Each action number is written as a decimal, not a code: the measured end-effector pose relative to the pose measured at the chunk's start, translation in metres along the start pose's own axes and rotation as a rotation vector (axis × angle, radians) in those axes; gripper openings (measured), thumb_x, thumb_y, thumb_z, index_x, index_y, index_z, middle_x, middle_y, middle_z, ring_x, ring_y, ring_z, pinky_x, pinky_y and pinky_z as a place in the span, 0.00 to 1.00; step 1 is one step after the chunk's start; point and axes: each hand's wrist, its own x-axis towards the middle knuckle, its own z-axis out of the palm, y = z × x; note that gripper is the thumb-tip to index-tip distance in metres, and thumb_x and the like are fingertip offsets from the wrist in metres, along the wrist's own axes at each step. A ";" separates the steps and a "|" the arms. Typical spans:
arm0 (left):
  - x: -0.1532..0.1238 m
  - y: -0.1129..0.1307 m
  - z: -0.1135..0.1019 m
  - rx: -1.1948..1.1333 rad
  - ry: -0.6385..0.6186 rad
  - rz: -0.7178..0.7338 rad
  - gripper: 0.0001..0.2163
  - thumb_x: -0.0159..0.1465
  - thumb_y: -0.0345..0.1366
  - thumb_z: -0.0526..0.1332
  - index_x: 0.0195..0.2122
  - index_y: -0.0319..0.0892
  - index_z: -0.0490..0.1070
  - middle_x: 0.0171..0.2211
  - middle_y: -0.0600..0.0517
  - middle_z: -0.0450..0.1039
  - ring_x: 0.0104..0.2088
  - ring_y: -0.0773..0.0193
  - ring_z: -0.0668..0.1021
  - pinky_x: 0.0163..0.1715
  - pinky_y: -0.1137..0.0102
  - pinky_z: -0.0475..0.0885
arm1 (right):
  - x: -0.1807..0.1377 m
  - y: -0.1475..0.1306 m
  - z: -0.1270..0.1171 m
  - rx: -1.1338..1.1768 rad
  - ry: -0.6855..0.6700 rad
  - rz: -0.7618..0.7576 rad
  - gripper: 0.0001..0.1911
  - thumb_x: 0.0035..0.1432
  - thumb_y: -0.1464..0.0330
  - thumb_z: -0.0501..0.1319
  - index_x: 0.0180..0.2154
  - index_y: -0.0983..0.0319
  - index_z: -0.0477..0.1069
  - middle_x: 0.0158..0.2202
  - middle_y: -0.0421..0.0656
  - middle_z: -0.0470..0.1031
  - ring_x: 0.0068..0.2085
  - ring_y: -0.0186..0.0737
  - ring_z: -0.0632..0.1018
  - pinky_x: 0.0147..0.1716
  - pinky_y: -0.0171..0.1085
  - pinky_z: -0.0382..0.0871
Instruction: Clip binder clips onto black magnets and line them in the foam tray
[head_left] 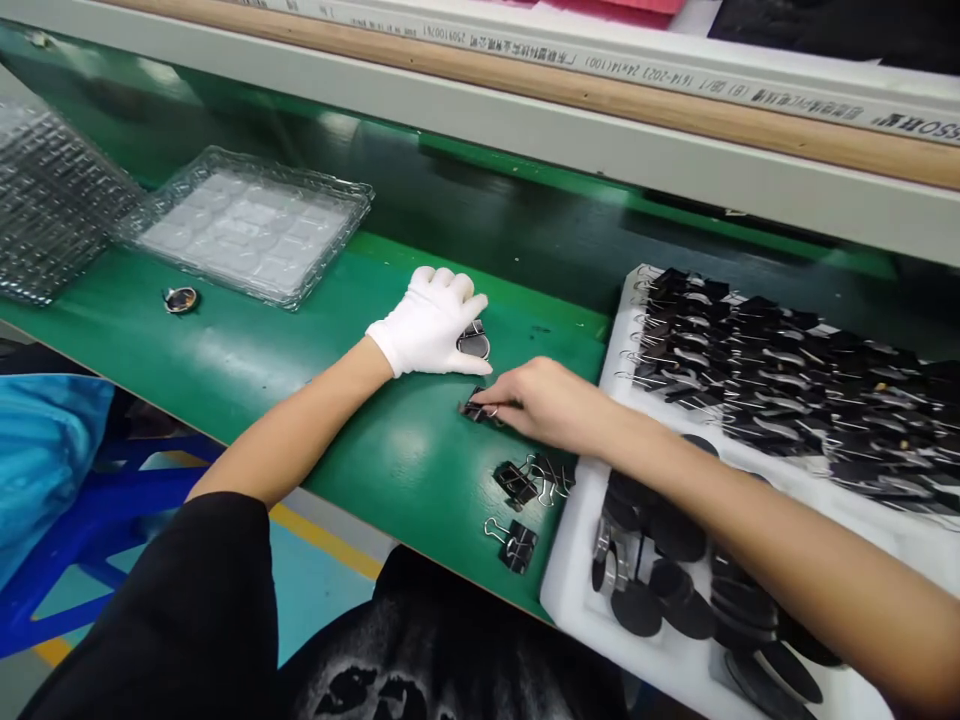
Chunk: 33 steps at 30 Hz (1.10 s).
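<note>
My left hand [431, 322] wears a white glove and is curled over a round dark disc [474, 345] on the green table [247, 350]. My bare right hand [541, 402] lies just to its right, its fingertips pinched on a small black binder clip [475, 408] that rests on the table. Two more binder clips lie nearer the front edge, one [516, 483] close to my right wrist and the other [516, 545] below it.
A white foam tray [592, 580] at the right holds several black discs in front and rows of black binder clips [780, 380] behind. Clear plastic blister trays [251, 225] sit at the back left, and a small round part [181, 299] lies near them. A shelf rail crosses overhead.
</note>
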 end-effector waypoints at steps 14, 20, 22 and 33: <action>0.003 -0.022 0.010 -0.137 -0.071 0.111 0.22 0.67 0.56 0.63 0.52 0.45 0.78 0.48 0.43 0.78 0.48 0.50 0.77 0.44 0.63 0.63 | 0.006 0.072 -0.047 0.078 0.010 0.193 0.29 0.57 0.75 0.57 0.57 0.51 0.80 0.53 0.42 0.82 0.49 0.47 0.82 0.51 0.46 0.78; 0.001 -0.011 -0.001 -0.117 -0.139 0.109 0.20 0.64 0.55 0.64 0.43 0.42 0.78 0.40 0.44 0.78 0.42 0.50 0.79 0.37 0.63 0.62 | 0.043 0.048 -0.021 0.037 0.475 0.529 0.23 0.73 0.59 0.46 0.59 0.58 0.72 0.58 0.56 0.74 0.60 0.60 0.72 0.60 0.63 0.66; -0.001 -0.005 -0.003 -0.090 -0.168 0.105 0.21 0.63 0.55 0.63 0.42 0.41 0.77 0.39 0.43 0.78 0.41 0.49 0.79 0.36 0.63 0.62 | 0.054 0.045 -0.006 -0.012 0.474 0.566 0.27 0.74 0.56 0.43 0.62 0.58 0.69 0.62 0.58 0.69 0.66 0.61 0.66 0.64 0.67 0.58; 0.000 0.005 -0.001 -0.107 -0.204 0.117 0.21 0.63 0.55 0.61 0.42 0.41 0.77 0.39 0.41 0.79 0.42 0.47 0.80 0.35 0.61 0.63 | 0.060 0.088 0.030 -0.095 0.541 0.739 0.32 0.75 0.51 0.37 0.65 0.57 0.65 0.69 0.58 0.58 0.72 0.63 0.56 0.66 0.72 0.50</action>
